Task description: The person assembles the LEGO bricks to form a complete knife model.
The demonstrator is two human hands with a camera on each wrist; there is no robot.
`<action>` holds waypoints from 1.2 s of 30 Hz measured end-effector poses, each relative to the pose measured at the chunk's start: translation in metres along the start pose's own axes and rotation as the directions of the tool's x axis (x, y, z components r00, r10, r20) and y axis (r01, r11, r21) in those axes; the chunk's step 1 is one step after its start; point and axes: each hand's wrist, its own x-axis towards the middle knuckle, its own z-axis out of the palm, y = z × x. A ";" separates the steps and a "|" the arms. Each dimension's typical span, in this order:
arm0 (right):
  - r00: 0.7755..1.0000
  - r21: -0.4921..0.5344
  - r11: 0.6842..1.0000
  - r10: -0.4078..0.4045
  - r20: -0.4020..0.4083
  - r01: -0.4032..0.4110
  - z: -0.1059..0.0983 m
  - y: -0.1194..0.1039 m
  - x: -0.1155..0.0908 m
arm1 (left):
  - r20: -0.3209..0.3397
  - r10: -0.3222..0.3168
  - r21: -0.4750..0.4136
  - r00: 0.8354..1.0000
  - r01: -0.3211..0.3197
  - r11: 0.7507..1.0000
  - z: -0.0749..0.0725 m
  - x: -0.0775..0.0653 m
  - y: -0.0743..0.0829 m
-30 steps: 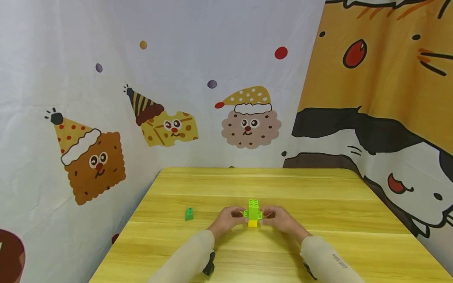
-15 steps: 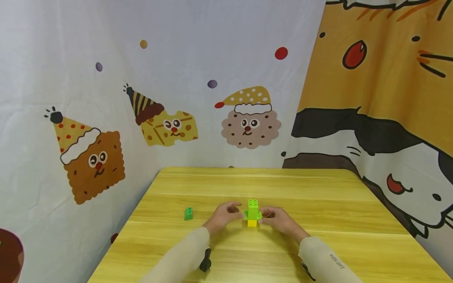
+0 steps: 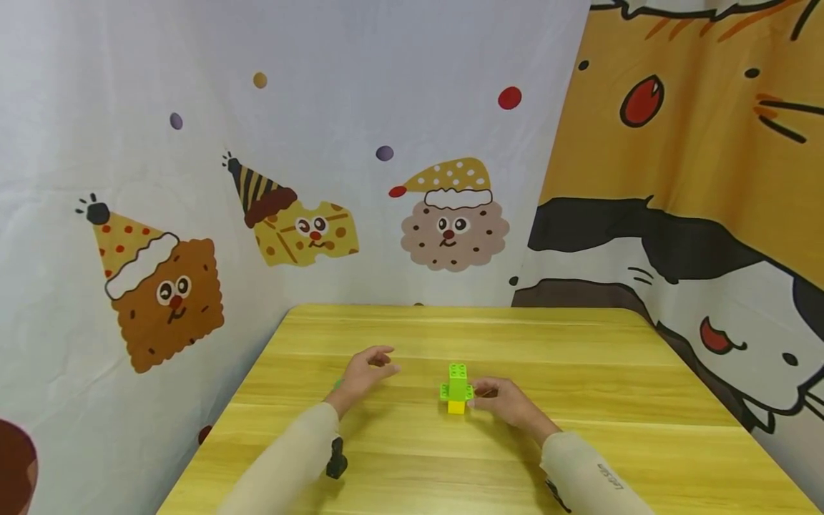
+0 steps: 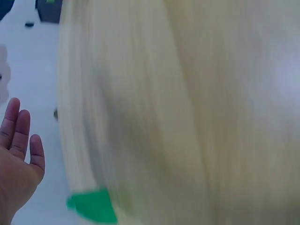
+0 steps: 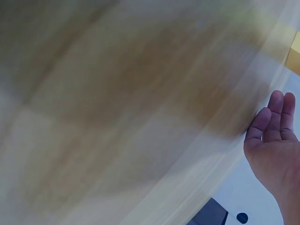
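Observation:
A small build of toy building bricks [image 3: 458, 383] stands upright on the wooden table [image 3: 412, 458]. Its base is yellow, with light green bricks above that stick out on both sides and a studded light green brick on top. My right hand [image 3: 508, 403] holds the stub on its right side between thumb and fingers. My left hand [image 3: 365, 374] hovers over the table to the left, fingers loosely spread and nothing in them. A darker green brick [image 4: 96, 206] lies below the left hand; in the head view the left wrist mostly covers it.
A white cloth backdrop [image 3: 335, 107] with cartoon prints hangs right behind the table and along its left side. At the right, the cloth [image 3: 695, 143] shows large cartoon animals.
My left hand has let go of the left side of the build and moved left, over by the darker green brick. The right hand has stayed at the build, which still stands upright.

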 end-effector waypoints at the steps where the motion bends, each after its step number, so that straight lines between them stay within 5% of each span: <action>1: 1.000 -0.002 1.000 -0.001 0.004 0.001 0.000 0.000 0.000 | -0.012 -0.012 -0.001 1.000 0.012 1.000 -0.007 -0.001 0.000; 10: 1.000 0.032 0.999 -0.014 0.010 0.013 0.000 -0.001 -0.001 | -0.075 -0.095 0.063 0.993 0.100 0.993 -0.060 -0.011 -0.024; 16: 1.000 0.031 1.000 -0.003 0.008 0.003 0.000 0.000 0.000 | -0.084 -0.139 0.110 0.987 0.148 0.983 -0.082 -0.024 -0.041; 26: 1.000 0.029 1.000 -0.003 0.006 0.003 0.000 0.003 0.001 | -0.040 -0.192 0.129 0.981 0.195 0.972 -0.089 -0.039 -0.051; 36: 1.000 0.030 1.000 -0.006 0.007 0.006 0.000 0.003 0.001 | -0.028 -0.189 0.133 0.982 0.191 0.972 -0.086 -0.038 -0.058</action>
